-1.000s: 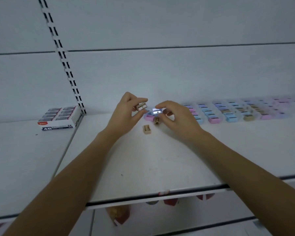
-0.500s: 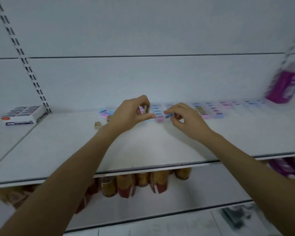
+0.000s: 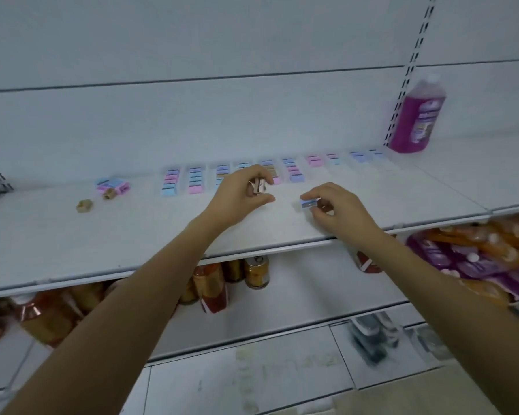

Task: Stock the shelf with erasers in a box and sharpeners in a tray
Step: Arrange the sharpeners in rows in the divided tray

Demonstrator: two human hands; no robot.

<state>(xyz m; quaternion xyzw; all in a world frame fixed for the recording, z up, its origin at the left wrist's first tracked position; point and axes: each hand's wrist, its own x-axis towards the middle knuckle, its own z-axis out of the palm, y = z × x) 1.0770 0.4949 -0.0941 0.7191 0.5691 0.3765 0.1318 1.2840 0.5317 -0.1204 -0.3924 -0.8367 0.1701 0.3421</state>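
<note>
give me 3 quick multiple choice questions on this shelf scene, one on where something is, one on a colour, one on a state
1. Where does the purple bottle stand?
A. at the far right of the shelf, by the back wall
B. on the lower level among the cans
C. on its side at the far left

2. What colour is the sharpener that the right hand holds?
A. red
B. blue
C. black

3. What is the left hand doing?
A. lying flat on the shelf
B. hanging empty
C. pinching a tan sharpener

Answers:
1 A, the bottle stands upright beside the slotted upright at the right.
2 B, a light blue body shows between thumb and fingers.
3 C, its fingers curl round the small tan piece, just above the shelf.
</note>
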